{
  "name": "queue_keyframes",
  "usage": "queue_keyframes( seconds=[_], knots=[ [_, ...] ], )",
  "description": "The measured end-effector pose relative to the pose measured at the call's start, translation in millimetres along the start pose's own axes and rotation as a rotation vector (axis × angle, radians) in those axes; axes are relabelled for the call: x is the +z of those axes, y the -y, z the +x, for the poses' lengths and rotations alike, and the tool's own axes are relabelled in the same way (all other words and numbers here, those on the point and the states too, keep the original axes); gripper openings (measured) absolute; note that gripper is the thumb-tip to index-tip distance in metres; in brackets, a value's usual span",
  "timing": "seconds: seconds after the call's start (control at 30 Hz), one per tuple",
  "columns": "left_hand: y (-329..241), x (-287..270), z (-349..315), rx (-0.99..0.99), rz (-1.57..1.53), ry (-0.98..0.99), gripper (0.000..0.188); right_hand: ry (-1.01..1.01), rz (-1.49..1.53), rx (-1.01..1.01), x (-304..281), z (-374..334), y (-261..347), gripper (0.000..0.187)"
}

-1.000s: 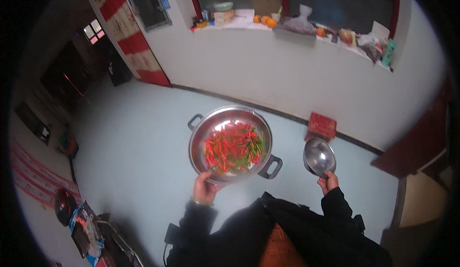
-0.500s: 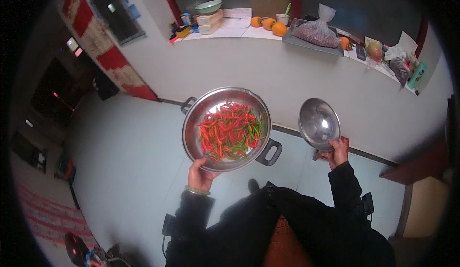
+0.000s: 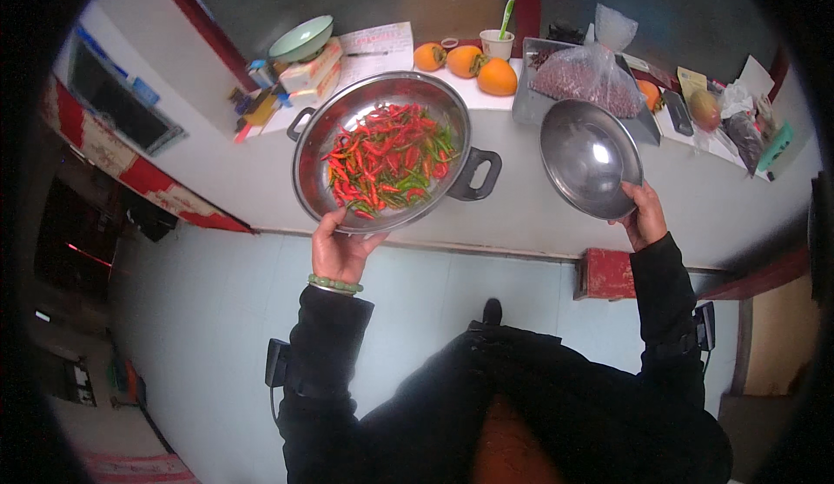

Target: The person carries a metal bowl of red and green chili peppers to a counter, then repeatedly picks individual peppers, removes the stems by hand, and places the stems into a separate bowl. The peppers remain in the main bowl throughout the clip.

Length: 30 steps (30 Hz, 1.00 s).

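My left hand grips the near rim of a wide steel pot with black side handles, its thumb on the edge and its fingers underneath. Red and green chili peppers lie loose in the pot. Over to the right, my right hand is closed on the near rim of an empty-looking steel bowl, tilted so its shiny inside shows. Both vessels are held in the air before the windowsill, apart from each other. The fingers under each one are partly hidden.
Along the windowsill ahead stand a pale green bowl on stacked boxes, orange persimmons, a white cup with a green spoon, and a grey tray holding a plastic bag. A red stool-like block stands low by the wall.
The windowsill appears nearer and larger. Both hands have moved forward and up toward it, still carrying the pot and the bowl.
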<state>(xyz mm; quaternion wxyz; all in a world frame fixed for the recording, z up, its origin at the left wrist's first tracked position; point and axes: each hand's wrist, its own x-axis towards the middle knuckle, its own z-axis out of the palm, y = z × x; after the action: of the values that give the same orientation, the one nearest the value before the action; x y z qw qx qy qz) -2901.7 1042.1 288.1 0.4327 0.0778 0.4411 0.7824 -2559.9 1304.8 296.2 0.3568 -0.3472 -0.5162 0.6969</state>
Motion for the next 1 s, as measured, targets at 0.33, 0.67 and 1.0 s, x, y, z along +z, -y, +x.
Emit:
queue_keyframes(
  seconds=[0.33, 0.67, 1.0],
  knots=[
    [-8, 12, 101, -0.053, -0.121, -0.032, 0.050, -0.037, -0.184, -0.027, -11, 134, 31, 0.036],
    [-17, -1, 111, -0.048, -0.046, -0.108, 0.044, -0.162, -0.322, -0.038, 4, 209, 52, 0.039],
    [-20, -22, 118, -0.156, -0.073, -0.017, 0.048, -0.341, -0.498, -0.179, 21, 210, 52, 0.035]
  ],
)
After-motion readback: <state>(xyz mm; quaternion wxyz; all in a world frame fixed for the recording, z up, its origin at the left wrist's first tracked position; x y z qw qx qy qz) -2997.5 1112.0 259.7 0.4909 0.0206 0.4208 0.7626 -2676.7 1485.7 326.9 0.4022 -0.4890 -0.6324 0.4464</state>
